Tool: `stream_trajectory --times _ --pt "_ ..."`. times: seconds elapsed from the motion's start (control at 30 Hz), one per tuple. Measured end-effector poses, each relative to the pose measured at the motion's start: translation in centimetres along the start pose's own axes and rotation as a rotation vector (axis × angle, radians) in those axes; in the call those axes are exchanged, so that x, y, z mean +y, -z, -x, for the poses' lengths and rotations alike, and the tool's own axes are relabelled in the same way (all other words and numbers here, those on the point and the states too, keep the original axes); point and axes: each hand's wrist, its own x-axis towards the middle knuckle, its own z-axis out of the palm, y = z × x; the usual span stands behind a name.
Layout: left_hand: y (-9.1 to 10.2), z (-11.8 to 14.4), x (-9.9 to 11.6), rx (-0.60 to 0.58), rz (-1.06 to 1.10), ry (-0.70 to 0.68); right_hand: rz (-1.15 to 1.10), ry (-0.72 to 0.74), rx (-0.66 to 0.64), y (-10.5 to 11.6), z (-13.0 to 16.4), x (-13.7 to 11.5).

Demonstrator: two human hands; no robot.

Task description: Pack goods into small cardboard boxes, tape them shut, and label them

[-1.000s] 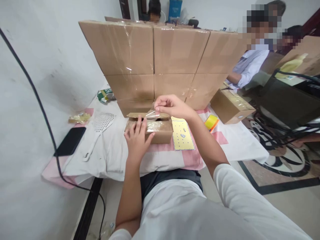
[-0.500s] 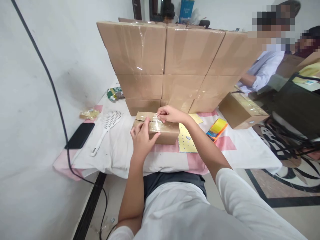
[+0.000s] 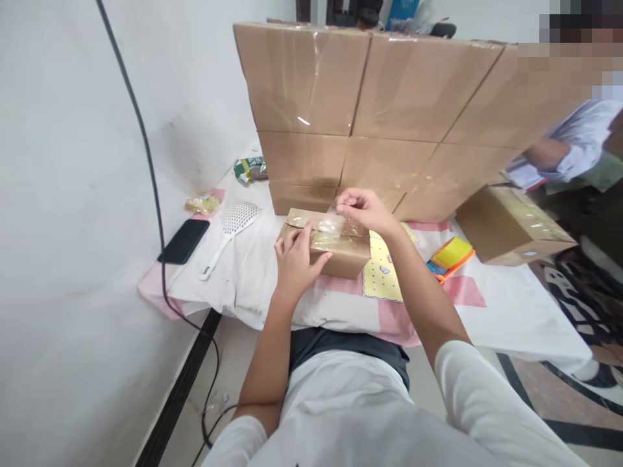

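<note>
A small cardboard box (image 3: 346, 261) sits on the cloth-covered table in front of me. Across its top runs a strip of clear packing tape (image 3: 331, 224), part of it lifted off the cardboard. My right hand (image 3: 366, 209) is closed in a pinch on the raised end of this tape, above the box's back right. Against the left part of the box rests my left hand (image 3: 298, 263), its fingers spread over the top and the thumb reaching along the front edge. It is open and touches the box without wrapping round it.
Stacked cardboard boxes (image 3: 302, 84) rise behind the small box. To the left lie a white slotted ladle (image 3: 238, 220) and a black phone (image 3: 185, 241). On the right are a yellow patterned sheet (image 3: 382, 272), an orange-and-yellow item (image 3: 451, 256) and another box (image 3: 516, 224), near a person's arm (image 3: 549, 154).
My right hand has risen slightly off the box, pulling the tape end up with it. My left hand stays on the box. The view has shifted to the left.
</note>
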Motion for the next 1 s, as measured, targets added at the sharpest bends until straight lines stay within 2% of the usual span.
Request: stream_trajectory --times 0.03,0.1,0.17,0.23,0.37,0.5,0.57,0.63,0.73,0.9,1.0 --pt "0.1 -0.1 0.1 -0.008 0.000 0.005 -0.017 0.006 -0.004 0.1 0.0 -0.2" --pt "0.2 -0.2 0.2 -0.017 0.000 0.008 0.001 -0.026 -0.095 0.0 -0.1 -0.5" --pt "0.2 -0.1 0.1 -0.012 0.004 0.006 0.107 -0.068 -0.197 -0.3 -0.3 -0.6" --pt "0.2 0.0 0.1 -0.005 0.001 -0.011 0.264 -0.079 -0.240 -0.8 -0.4 -0.3" --pt "0.0 0.3 -0.1 -0.008 -0.043 -0.074 0.445 -0.059 -0.232 -1.6 -0.3 0.1" --pt "-0.3 0.3 -0.4 0.021 -0.022 -0.095 0.581 -0.102 -0.230 -1.6 -0.2 -0.1" --pt "-0.5 0.3 -0.5 0.032 0.008 -0.101 0.682 -0.138 -0.167 -1.0 -0.4 0.0" --pt "-0.5 0.4 -0.7 0.037 0.029 -0.103 0.749 -0.210 -0.048 -0.1 -0.6 0.5" --pt "-0.7 0.4 -0.7 0.050 0.044 -0.101 0.769 -0.317 0.057 0.9 -0.6 1.4" --pt "-1.3 0.1 -0.1 0.028 0.130 -0.191 0.603 -0.237 -0.031 -0.5 -0.3 1.4" --pt "-1.7 0.3 0.1 0.040 0.175 -0.217 0.655 -0.274 -0.077 -1.7 -0.5 1.1"
